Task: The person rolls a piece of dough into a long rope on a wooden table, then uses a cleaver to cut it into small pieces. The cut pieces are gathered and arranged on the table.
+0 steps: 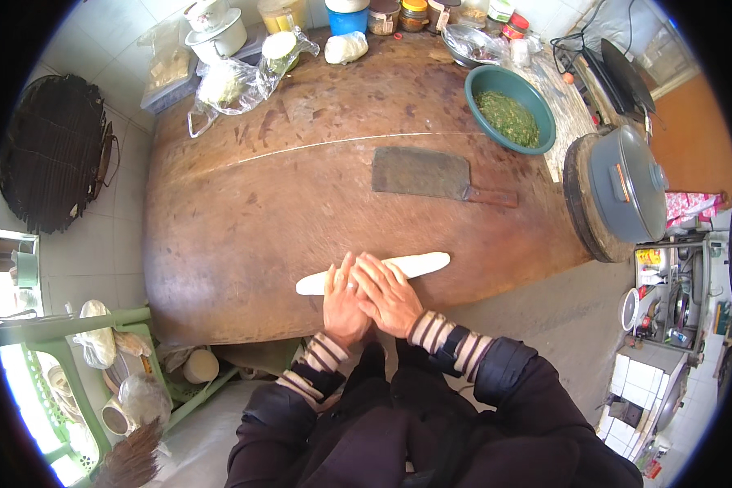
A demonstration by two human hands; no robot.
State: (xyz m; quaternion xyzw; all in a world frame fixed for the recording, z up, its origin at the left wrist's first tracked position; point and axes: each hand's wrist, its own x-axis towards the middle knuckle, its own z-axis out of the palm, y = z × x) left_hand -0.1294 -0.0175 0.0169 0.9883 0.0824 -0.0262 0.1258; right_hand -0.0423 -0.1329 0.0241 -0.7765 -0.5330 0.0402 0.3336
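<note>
A pale roll of dough [424,265] lies slantwise on the wooden worktop [238,226], near its front edge. My left hand [344,308] rests on it with the fingers stretched forward. Partly over the left lies my right hand [391,296], its fingers also extended, touching the dough and overlapping my left hand. Both palms face down and neither hand curls around the roll. The stretch of dough under the fingers is hidden. Beyond the hands, a cleaver [421,172] lies flat, its wooden handle pointing right.
A green basin [546,131] of chopped greens stands at the back right. Further right, a lidded grey pot [610,183] sits on a round wooden board [576,201]. Bagged vegetables [226,88] and several jars [413,15] line the back. A green rack [122,317] adjoins the left.
</note>
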